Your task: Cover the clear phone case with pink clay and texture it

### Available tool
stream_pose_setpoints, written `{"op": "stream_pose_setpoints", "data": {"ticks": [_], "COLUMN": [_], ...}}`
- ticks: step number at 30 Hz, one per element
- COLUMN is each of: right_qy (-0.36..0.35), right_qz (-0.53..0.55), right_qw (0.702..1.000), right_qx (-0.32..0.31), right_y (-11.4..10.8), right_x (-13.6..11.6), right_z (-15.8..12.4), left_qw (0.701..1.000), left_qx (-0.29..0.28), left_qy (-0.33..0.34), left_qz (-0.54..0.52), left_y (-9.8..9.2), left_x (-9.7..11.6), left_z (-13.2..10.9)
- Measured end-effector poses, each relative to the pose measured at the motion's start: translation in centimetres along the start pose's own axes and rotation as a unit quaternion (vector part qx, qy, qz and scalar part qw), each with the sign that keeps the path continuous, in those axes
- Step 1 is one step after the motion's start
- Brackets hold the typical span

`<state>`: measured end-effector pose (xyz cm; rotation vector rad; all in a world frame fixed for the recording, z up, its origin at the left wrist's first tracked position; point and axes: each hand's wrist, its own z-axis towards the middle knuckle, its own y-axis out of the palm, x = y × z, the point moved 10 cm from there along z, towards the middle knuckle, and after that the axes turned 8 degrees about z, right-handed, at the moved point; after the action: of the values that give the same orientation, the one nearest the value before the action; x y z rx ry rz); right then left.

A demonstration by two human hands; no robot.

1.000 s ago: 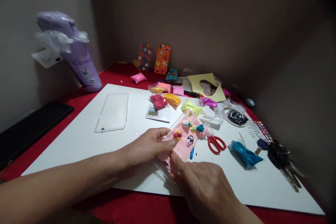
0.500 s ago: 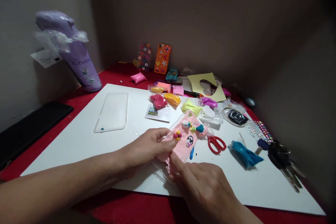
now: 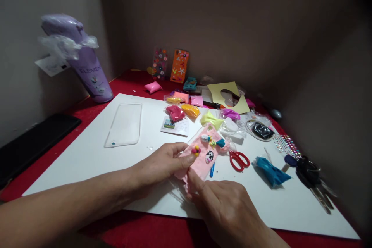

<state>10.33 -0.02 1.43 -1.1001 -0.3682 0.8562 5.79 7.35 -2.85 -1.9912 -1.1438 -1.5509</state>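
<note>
A phone case (image 3: 200, 164) covered in pink clay is tilted above the white board. It carries a flower with a yellow and pink pattern, a white piece with black lashes, and a blue, white and yellow piece. My left hand (image 3: 162, 162) grips its left side, thumb on top near the flower. At the lower edge, my right hand (image 3: 226, 205) pinches the pink clay, where the rim looks ragged. The right fingertips are partly hidden beneath the case. Just beyond it lie red-handled scissors (image 3: 239, 161) and a small blue stick (image 3: 212, 170).
A clear phone case (image 3: 124, 124) lies on the white board (image 3: 78, 166). Several bagged clay pieces, such as a red packet (image 3: 175, 112), sit behind. To the right are a blue packet (image 3: 272, 172) and keys (image 3: 318, 192). A purple bottle (image 3: 90, 68) stands back left.
The view has shifted very slightly. Both hands keep the same hold on the pink phone case, with barely any visible movement.
</note>
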Motion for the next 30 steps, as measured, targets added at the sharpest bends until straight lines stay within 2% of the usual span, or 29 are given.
{"op": "stream_pose_setpoints", "data": {"ticks": [8,12,22,30], "right_qy": [-0.001,0.000,-0.005,0.020], "right_qz": [0.003,0.000,0.059,0.151], "right_qw": [1.000,1.000,0.994,0.975], "right_qx": [0.012,0.020,0.090,0.164], "right_y": [-0.1,-0.3,-2.2,-4.3], "right_x": [0.0,0.2,0.2,1.0], "right_z": [-0.2,-0.1,0.1,-0.1], "left_qw": [0.999,0.998,0.997,0.993], "left_qx": [-0.012,0.009,0.022,0.007], "left_qy": [-0.019,-0.017,0.009,0.034], "left_qz": [-0.046,-0.054,-0.072,-0.117], "left_y": [0.3,-0.1,-0.3,0.4], "left_x": [-0.3,-0.1,0.5,1.3], "left_z": [-0.3,-0.3,-0.4,-0.6]}}
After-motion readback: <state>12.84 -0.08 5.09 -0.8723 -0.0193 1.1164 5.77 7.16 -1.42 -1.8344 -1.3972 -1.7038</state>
